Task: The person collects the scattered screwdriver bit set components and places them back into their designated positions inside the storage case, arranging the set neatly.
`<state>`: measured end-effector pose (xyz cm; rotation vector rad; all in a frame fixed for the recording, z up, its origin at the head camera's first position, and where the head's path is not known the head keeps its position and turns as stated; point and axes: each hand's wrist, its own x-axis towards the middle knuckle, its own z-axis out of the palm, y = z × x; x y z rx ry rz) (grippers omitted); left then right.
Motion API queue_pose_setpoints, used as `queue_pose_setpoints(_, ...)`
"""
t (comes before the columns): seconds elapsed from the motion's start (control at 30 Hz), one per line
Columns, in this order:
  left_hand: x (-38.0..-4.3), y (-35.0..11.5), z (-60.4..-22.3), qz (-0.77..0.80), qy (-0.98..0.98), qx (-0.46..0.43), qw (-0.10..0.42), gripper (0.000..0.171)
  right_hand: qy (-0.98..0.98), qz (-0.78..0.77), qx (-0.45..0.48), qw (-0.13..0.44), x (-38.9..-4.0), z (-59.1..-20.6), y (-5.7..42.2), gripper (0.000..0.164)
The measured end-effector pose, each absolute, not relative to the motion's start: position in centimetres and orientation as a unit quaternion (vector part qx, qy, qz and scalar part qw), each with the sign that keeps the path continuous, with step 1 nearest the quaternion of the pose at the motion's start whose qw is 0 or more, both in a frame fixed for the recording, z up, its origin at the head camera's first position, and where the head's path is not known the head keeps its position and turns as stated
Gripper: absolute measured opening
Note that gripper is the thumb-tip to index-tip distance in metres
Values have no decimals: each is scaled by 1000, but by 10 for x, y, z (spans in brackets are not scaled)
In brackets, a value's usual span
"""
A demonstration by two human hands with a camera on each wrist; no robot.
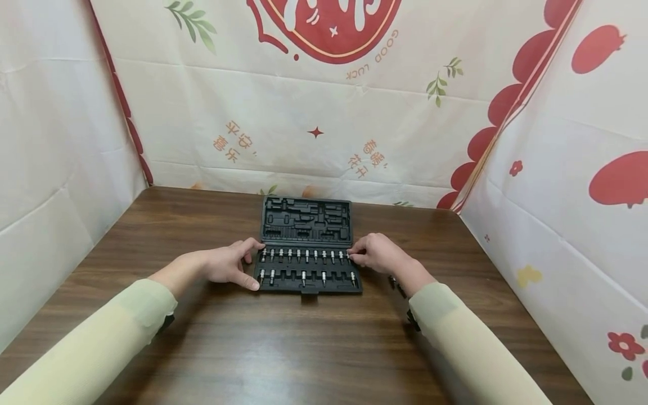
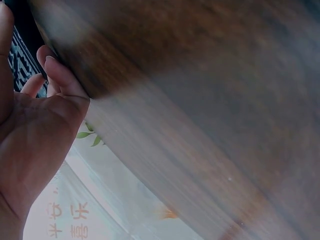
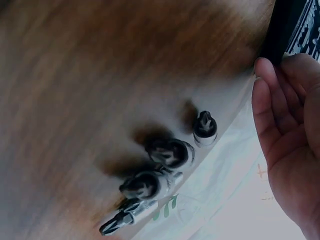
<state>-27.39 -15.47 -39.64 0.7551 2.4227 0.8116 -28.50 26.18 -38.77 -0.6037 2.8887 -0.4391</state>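
Observation:
A black socket case [image 1: 307,284] lies unfolded on the table, with two rows of silver bit sockets [image 1: 304,277] in its near half. My left hand [image 1: 226,264] touches the left side of that half, its thumb by the front corner and a finger near the hinge. At the right end of the back row, my right hand [image 1: 379,253] pinches a bit socket [image 1: 348,255] between thumb and forefinger; the wrist view hides those fingertips. Several loose bit sockets [image 3: 170,152] lie on the table close to the right hand, partly covered by that forearm in the head view.
The case lid [image 1: 306,219] lies back with moulded recesses. Some slots of the front row hold no socket. The brown wooden table [image 1: 283,349] is bordered by a printed cloth [image 1: 314,101] at the back and on both sides.

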Motion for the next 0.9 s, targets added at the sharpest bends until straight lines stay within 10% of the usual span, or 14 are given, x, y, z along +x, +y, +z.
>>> queue_pose_setpoints(0.9, -273, -155, -395, 287, 885, 273, 246, 103, 963, -67, -261, 22, -276, -388, 259, 23)
